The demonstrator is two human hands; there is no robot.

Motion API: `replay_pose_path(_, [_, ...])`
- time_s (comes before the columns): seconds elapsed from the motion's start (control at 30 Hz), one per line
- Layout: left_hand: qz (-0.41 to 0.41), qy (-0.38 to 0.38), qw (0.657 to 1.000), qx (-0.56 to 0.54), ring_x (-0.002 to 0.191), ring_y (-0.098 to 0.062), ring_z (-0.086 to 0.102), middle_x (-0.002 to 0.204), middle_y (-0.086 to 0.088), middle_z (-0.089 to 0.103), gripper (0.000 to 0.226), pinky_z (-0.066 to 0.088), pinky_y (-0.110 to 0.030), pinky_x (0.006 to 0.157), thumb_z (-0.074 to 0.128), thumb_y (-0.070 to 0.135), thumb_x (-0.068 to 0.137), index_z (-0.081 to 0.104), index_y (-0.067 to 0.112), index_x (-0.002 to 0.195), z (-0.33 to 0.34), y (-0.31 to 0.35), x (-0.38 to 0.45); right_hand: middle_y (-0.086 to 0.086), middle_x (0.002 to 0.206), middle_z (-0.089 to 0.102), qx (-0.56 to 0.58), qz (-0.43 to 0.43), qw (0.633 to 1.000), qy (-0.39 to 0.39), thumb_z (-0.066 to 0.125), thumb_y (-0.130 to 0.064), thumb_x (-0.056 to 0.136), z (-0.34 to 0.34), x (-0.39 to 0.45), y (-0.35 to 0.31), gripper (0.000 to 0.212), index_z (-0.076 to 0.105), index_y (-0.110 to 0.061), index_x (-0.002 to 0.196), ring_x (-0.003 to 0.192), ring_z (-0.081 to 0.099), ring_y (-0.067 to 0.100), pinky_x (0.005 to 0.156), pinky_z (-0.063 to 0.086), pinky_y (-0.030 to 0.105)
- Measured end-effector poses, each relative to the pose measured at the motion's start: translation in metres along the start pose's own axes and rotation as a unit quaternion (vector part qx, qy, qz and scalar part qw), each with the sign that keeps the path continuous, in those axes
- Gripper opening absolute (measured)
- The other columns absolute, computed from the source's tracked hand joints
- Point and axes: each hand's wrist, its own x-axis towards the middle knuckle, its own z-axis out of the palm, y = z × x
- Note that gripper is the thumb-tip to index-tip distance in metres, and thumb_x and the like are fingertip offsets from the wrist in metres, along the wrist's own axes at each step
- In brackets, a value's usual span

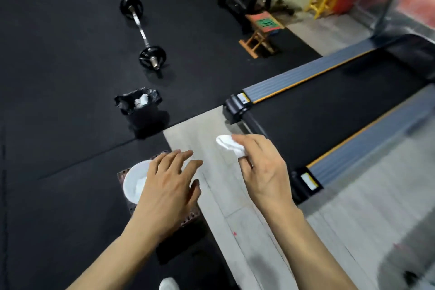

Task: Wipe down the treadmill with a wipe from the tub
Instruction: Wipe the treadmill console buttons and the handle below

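Note:
My right hand [261, 167] pinches a crumpled white wipe [229, 145] in its fingertips, just off the near end of the treadmill. The treadmill [329, 106] runs up to the right, with a black belt and grey side rails edged in yellow. My left hand [169, 179] hovers with spread fingers over the white round tub [135, 181], from whose top a wipe pokes out. The tub stands on a brown perforated stool, partly hidden by my hand.
A small black bin [141, 110] lined with a bag holds white used wipes, left of the treadmill's end. A barbell [143, 33] lies on the black rubber floor farther back. A wooden folding stool [261, 35] and dark machine frames stand at the top.

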Motion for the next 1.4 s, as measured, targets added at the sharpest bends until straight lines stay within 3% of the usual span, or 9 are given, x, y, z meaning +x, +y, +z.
replay_pose_path(0.2, [0.077,0.022,0.996,-0.040,0.132,-0.029,0.051,0.134,0.000,0.060,0.039,0.033,-0.045,0.109,0.044,0.037,0.093,0.063,0.024,0.126,-0.066,0.114,0.005,-0.003,0.112,0.063,-0.028,0.063,0.996,0.062,0.058,0.005,0.082,-0.143,-0.027,0.004,0.042,0.068,-0.018,0.115,0.099,0.061,0.023,0.075,0.053,0.042])
replay_pose_path(0.5, [0.196,0.076,0.975,-0.075,0.127,-0.023,0.053,0.130,0.007,0.060,0.037,0.035,-0.043,0.109,0.045,0.037,0.093,0.063,0.028,0.123,-0.088,0.313,0.011,-0.005,0.107,0.061,-0.041,0.148,0.973,0.173,0.055,0.003,0.083,-0.339,-0.105,0.074,0.036,0.066,-0.020,0.109,0.098,0.059,0.019,0.082,0.048,0.031])
replay_pose_path(0.67, [0.251,0.103,0.958,-0.097,0.124,-0.022,0.056,0.124,0.008,0.062,0.034,0.034,-0.044,0.112,0.049,0.033,0.091,0.066,0.026,0.120,-0.086,0.410,0.023,-0.013,0.103,0.057,-0.055,0.192,0.958,0.207,0.060,0.002,0.090,-0.432,-0.143,0.116,0.033,0.066,-0.026,0.107,0.090,0.057,0.009,0.074,0.037,0.006])
replay_pose_path(0.93, [0.310,0.088,0.942,-0.093,0.131,-0.020,0.051,0.128,0.010,0.060,0.038,0.027,-0.041,0.115,0.041,0.037,0.092,0.062,0.031,0.123,-0.090,0.535,0.068,-0.012,0.100,0.057,-0.092,0.235,0.938,0.236,0.062,-0.002,0.091,-0.526,-0.155,0.182,0.030,0.065,-0.029,0.104,0.084,0.054,0.008,0.066,0.037,0.013])
replay_pose_path(1.03, [0.322,0.078,0.938,-0.102,0.137,-0.021,0.045,0.138,0.006,0.055,0.033,0.029,-0.039,0.116,0.048,0.034,0.096,0.061,0.029,0.127,-0.085,0.574,0.098,-0.013,0.100,0.058,-0.105,0.248,0.932,0.241,0.062,-0.004,0.093,-0.551,-0.148,0.214,0.028,0.064,-0.028,0.107,0.086,0.054,0.010,0.066,0.036,0.013])
replay_pose_path(1.13, [0.333,0.070,0.934,-0.109,0.142,-0.021,0.040,0.146,0.005,0.049,0.036,0.031,-0.040,0.115,0.057,0.031,0.098,0.058,0.028,0.133,-0.076,0.612,0.138,-0.014,0.098,0.060,-0.126,0.255,0.929,0.238,0.060,-0.005,0.093,-0.578,-0.130,0.253,0.028,0.062,-0.029,0.107,0.086,0.055,0.012,0.066,0.042,0.026])
replay_pose_path(1.23, [0.347,0.088,0.928,-0.107,0.137,-0.022,0.045,0.143,0.004,0.052,0.038,0.037,-0.042,0.113,0.060,0.032,0.095,0.058,0.028,0.133,-0.069,0.648,0.188,-0.011,0.098,0.060,-0.152,0.251,0.926,0.238,0.063,-0.008,0.093,-0.605,-0.100,0.298,0.024,0.063,-0.028,0.107,0.087,0.056,0.013,0.071,0.050,0.038])
replay_pose_path(1.4, [0.357,0.119,0.921,-0.103,0.127,-0.021,0.053,0.132,0.002,0.059,0.036,0.043,-0.042,0.105,0.063,0.031,0.091,0.062,0.028,0.127,-0.065,0.709,0.288,-0.012,0.097,0.058,-0.168,0.255,0.921,0.243,0.063,-0.009,0.093,-0.652,-0.040,0.377,0.025,0.062,-0.031,0.105,0.086,0.057,0.013,0.071,0.050,0.037])
